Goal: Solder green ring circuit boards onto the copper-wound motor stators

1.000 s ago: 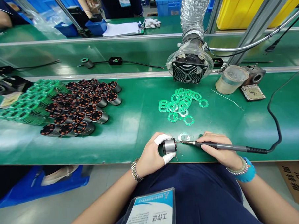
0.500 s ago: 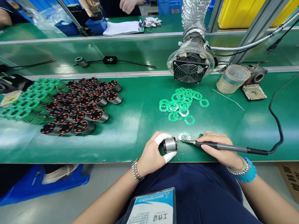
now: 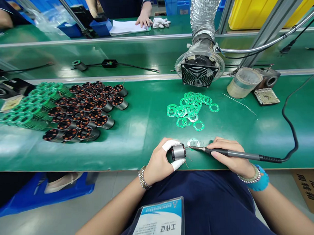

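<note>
My left hand (image 3: 159, 165), with white covers on the thumb and a finger, grips a motor stator (image 3: 178, 152) lying on its side by its metal shell. Thin wires stick out of the stator's right end. In my right hand (image 3: 233, 160) is a soldering iron (image 3: 248, 156), held like a pen and pointing left. Its tip is at the wires; whether it touches them I cannot tell. Just behind the tip lies a ring-shaped circuit board (image 3: 189, 141). Farther back is a loose pile of green ring boards (image 3: 193, 105).
Rows of stators (image 3: 90, 106) stand at left, beside green-topped ones (image 3: 33, 108). A fume fan (image 3: 200, 74) hangs behind the pile. A round tub (image 3: 242, 83) and a sponge tray (image 3: 266, 96) stand at right. Across the line, a co-worker's hand (image 3: 143, 19) rests on papers.
On the strip behind the bench, the lone stator and the black box with its cable have shifted left. The co-worker's hand has come down onto the papers. My hands look unmoved.
</note>
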The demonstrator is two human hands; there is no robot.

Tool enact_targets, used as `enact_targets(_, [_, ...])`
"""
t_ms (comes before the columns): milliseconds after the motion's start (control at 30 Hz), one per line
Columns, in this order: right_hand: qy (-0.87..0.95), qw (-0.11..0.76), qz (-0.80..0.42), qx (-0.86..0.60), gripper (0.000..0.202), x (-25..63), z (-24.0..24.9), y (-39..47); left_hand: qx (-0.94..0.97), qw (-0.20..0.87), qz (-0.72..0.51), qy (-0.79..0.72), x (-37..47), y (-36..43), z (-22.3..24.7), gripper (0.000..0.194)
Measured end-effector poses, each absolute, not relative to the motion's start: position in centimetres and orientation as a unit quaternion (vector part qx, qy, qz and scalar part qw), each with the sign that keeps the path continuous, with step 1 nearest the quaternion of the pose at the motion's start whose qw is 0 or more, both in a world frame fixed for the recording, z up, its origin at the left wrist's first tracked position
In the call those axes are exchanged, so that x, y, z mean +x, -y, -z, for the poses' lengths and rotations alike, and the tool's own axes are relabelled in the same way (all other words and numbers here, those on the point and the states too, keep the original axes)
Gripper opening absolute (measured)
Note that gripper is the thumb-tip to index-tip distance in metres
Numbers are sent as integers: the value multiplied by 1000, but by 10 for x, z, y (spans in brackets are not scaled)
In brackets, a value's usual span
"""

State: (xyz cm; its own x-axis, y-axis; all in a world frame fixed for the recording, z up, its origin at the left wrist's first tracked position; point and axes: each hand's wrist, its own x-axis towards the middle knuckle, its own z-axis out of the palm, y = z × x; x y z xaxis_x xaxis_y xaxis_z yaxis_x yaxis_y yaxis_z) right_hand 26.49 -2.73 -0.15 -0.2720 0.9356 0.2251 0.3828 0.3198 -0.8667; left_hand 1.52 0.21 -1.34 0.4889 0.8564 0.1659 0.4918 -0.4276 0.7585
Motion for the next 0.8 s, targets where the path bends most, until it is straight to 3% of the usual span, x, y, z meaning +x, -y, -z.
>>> enact_targets(433, [686, 429, -334, -483, 13, 272, 1, 30, 793, 335, -271, -431, 16, -1, 13, 43])
enact_targets(567, [650, 455, -214, -570, 14, 294, -4, 15, 793, 338, -257, -437, 15, 1, 11, 39])
enact_targets(733, [580, 520, 31, -626, 24, 348, -11, -35, 795, 334, -247, -442, 16, 0, 13, 36])
enact_targets(800, [582, 513, 64, -628, 27, 368, -11, -54, 796, 333, -251, -440, 16, 1, 13, 36])
